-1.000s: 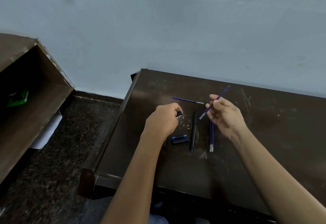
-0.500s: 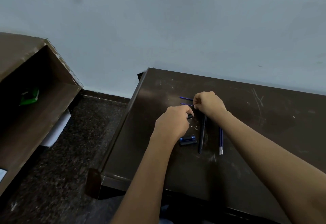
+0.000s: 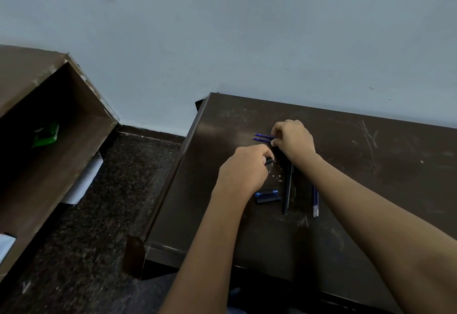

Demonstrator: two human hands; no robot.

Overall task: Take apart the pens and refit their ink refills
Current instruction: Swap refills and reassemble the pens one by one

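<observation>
On the dark table my right hand lies knuckles up over two thin blue ink refills that rest side by side, its fingers curled on their near ends. My left hand is closed round a black pen part whose end sticks out by the thumb. A black pen barrel lies lengthwise between my arms. Two more blue refills lie beside it on the right. Short blue and black pen pieces sit by my left wrist.
The table's left edge drops to a dark speckled floor. A brown wooden shelf unit stands at the left with a green item inside. A pale wall runs behind the table.
My right hand carried a blue refill from the air down to the table and laid it beside the refill lying there. My left hand kept its hold on the black pen part.
</observation>
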